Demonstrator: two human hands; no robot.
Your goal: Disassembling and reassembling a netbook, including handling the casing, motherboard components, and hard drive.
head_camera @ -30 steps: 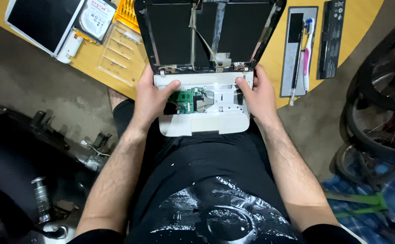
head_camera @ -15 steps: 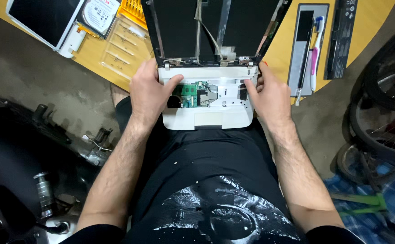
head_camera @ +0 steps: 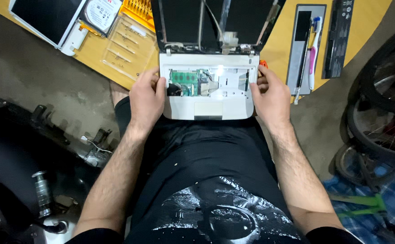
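On the person's lap, against the edge of a yellow table, sits a small white laptop with its keyboard taken off, so the inside of the base shows: a green circuit board at the left, bare wires beside it, and pale metal shielding to the right. The touchpad sits in the white front strip. The dark screen tilts back over the table, its bezel stripped and thin cables hanging down the middle. The left hand grips the base's left edge, thumb on the open top. The right hand clasps the right edge, fingers curled round it. On the table lie a hard drive, a clear plastic tray, a pink toothbrush and a black battery.
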